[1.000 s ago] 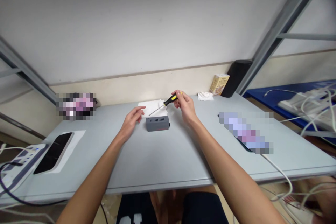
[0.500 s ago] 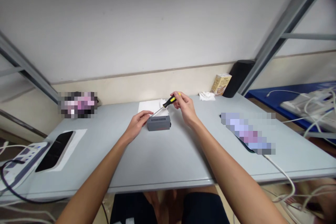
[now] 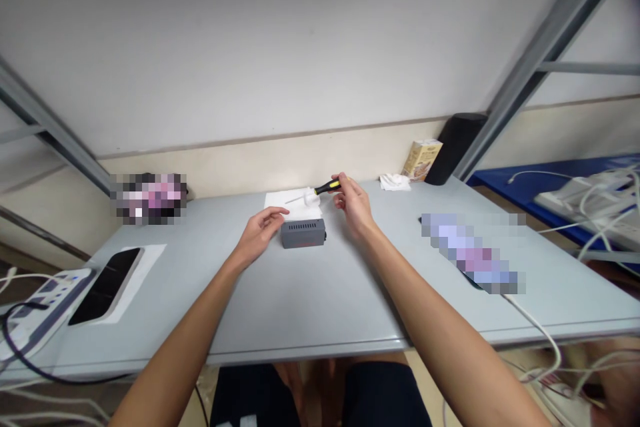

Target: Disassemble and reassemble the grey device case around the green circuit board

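Note:
A small dark grey metal box point(image 3: 303, 235) with a row of vent slots on top lies in the middle of the desk. Pinched in the fingers of my right hand point(image 3: 356, 207) is a black-and-yellow screwdriver point(image 3: 326, 187). Its thin shaft points left, raised above the white paper point(image 3: 277, 200) behind the box. My left hand point(image 3: 257, 232) rests by the box's left end, loosely curled with fingers apart; whether the fingertips touch the box I cannot tell. A small white object point(image 3: 313, 199) sits on the paper beneath the screwdriver.
On the left are a phone point(image 3: 107, 285) and a power strip point(image 3: 47, 310) with cables. At the right lies a phone point(image 3: 467, 253) with a white cable. Crumpled tissue point(image 3: 395, 181), a yellow carton point(image 3: 421, 160) and a black cylinder point(image 3: 456, 148) stand along the back.
The screwdriver's tip went down to the box's top left corner, then lifted away, and its shaft is now flatter. My left hand moved right, up to the box's left end.

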`<state>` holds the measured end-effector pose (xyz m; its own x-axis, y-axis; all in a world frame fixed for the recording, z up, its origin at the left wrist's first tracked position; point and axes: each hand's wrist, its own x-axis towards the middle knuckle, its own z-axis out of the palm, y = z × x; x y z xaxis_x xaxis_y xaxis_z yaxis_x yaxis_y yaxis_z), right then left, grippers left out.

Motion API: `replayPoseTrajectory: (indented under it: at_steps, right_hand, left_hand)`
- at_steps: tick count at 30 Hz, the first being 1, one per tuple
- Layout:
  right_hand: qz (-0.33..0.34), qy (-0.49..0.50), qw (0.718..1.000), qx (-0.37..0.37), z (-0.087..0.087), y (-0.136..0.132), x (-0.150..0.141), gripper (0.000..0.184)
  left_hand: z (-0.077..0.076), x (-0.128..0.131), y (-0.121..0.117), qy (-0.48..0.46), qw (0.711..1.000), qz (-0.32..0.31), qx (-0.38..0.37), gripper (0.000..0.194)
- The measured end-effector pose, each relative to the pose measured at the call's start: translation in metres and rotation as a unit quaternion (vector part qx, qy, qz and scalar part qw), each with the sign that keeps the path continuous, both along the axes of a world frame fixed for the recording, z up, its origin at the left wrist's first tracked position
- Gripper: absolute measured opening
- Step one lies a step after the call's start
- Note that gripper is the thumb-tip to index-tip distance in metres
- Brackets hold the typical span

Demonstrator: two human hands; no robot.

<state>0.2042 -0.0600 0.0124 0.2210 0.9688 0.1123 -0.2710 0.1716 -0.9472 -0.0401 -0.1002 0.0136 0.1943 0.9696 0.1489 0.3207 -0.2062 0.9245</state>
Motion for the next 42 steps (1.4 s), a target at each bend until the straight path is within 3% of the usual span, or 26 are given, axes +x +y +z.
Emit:
replayPoseTrajectory:
  at_steps: [4, 7, 9, 16, 24, 31, 37, 42]
  right_hand:
    - [0.025, -0.059, 0.998, -0.016, -0.013, -0.002, -0.01, 0.065]
    - [0.07, -0.096, 0.993, -0.012, -0.017, -0.006, -0.018, 0.064]
    - [0.097, -0.108, 0.989, -0.01, -0.018, -0.009, -0.02, 0.062]
    - [0.113, -0.115, 0.987, -0.004, -0.017, -0.01, -0.02, 0.058]
    - [0.108, -0.087, 0.99, 0.001, -0.01, -0.008, -0.014, 0.058]
    - [0.052, 0.024, 0.998, 0.031, -0.002, 0.005, 0.013, 0.045]
    - [0.011, 0.105, 0.991, 0.088, -0.002, 0.015, 0.047, 0.033]
    - [0.061, 0.186, 0.977, 0.088, -0.002, 0.016, 0.058, 0.02]
  left_hand:
    - [-0.006, -0.013, 0.013, -0.021, 0.993, 0.111, 0.044, 0.042]
    - [-0.014, -0.022, 0.021, 0.051, 0.974, 0.205, 0.082, 0.036]
    - [-0.02, -0.026, 0.023, 0.104, 0.964, 0.22, 0.106, 0.034]
    - [-0.03, -0.029, 0.023, 0.236, 0.942, 0.196, 0.137, 0.026]
    - [-0.028, -0.025, 0.019, 0.271, 0.943, 0.155, 0.119, 0.028]
    - [-0.005, -0.006, 0.001, 0.21, 0.93, 0.142, 0.266, 0.025]
    - [0.023, 0.035, -0.016, 0.305, 0.894, 0.001, 0.329, 0.025]
    - [0.023, 0.053, -0.013, 0.341, 0.868, -0.04, 0.359, 0.018]
